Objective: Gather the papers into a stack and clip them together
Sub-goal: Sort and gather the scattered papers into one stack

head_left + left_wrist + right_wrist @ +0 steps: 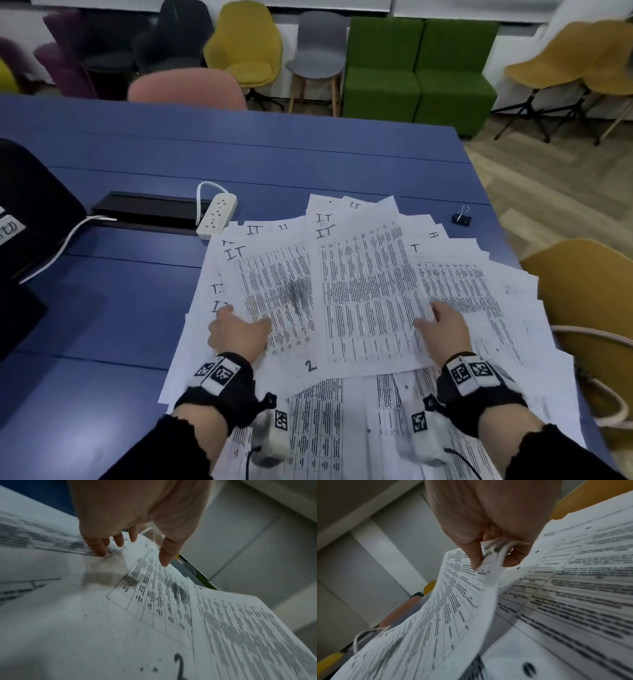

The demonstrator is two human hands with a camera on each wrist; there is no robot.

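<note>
Atop papers [359, 274], hands [238, 330] [443, 330] palm-down, apart.

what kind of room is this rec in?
Probably an office meeting or lounge room: long blue table with a white power strip and white printed paper sheets, plus a mustard-yellow shell chair and green upholstered seats by the wall.

The papers [363, 274] are white with black-printed tables and handwritten marks, the table [239, 154] blue, the clip [461, 218] black, the power strip [216, 214] white, the chair [185, 87] pink.
</note>
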